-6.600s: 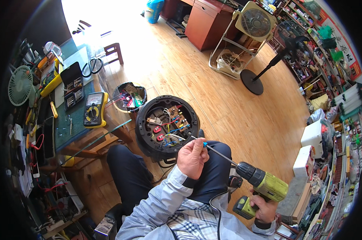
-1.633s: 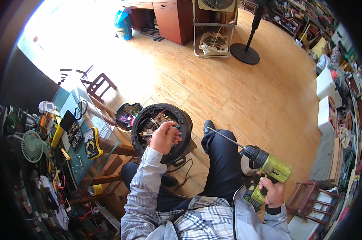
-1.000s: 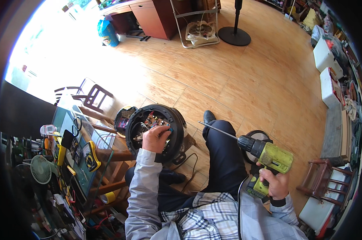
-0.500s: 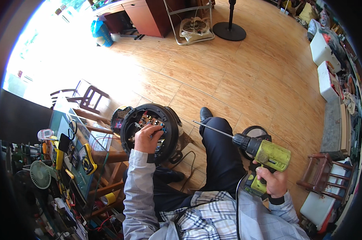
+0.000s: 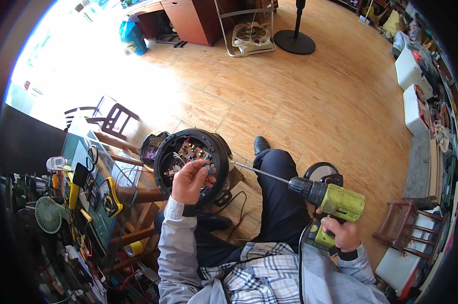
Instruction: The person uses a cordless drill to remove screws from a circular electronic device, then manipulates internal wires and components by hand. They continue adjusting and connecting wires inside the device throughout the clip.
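My right hand (image 5: 342,233) is wrapped round the grip of a yellow-green cordless drill (image 5: 342,201). A long thin bit (image 5: 262,172) runs from its chuck, pointing left toward a round black appliance housing (image 5: 221,169). Inside the housing lies a brown circuit board (image 5: 193,150) with small components and pale wires. My left hand (image 5: 189,183) is over the housing's near side, its fingers pinching a small blue piece (image 5: 207,168). Whether that piece is attached to anything, I cannot tell. The bit's tip is close to the housing's right rim.
At left, a glass-topped table (image 5: 118,215) carries a yellow multimeter (image 5: 110,198) and black-handled scissors (image 5: 92,154). A round black lid-like part (image 5: 323,174) sits beyond the drill. A small wooden stool (image 5: 398,225) is at right; a cable (image 5: 237,221) trails below the housing.
My left hand has turned and lifted a little, bringing the blue piece into plainer sight. The drill has shifted left, its bit tip now nearer the housing. The view has moved slightly.
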